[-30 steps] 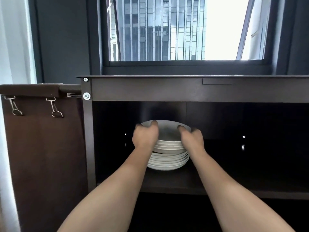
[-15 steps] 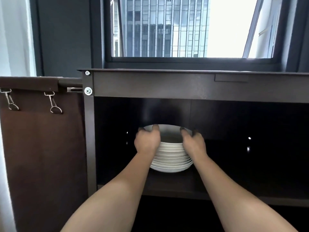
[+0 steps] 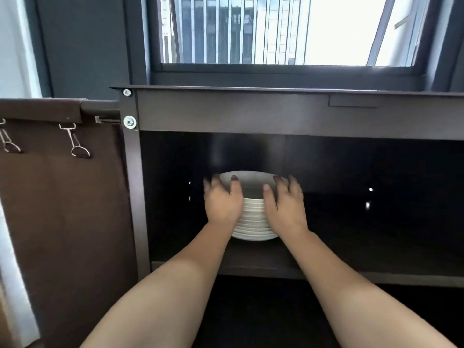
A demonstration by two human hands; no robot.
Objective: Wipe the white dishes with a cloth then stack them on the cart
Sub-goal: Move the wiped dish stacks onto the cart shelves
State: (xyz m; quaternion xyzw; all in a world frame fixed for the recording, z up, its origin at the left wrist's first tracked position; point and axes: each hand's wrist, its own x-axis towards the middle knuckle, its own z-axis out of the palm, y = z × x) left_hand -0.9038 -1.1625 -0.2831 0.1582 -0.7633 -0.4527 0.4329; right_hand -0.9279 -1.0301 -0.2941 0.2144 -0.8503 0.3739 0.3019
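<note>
Left hand (image 3: 222, 202) and right hand (image 3: 285, 204) flank the stack of white dishes (image 3: 253, 217), fingers spread, uncurled. It stands on the cart shelf (image 3: 351, 252).

Dark cart shelf (image 3: 251, 257) with one stack of white dishes (image 3: 253, 219) toward its left end.

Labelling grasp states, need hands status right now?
Left hand: against the stack of white dishes, fingers blurred, grip cannot be told.
Right hand: same, opposite side of the stack.
</note>
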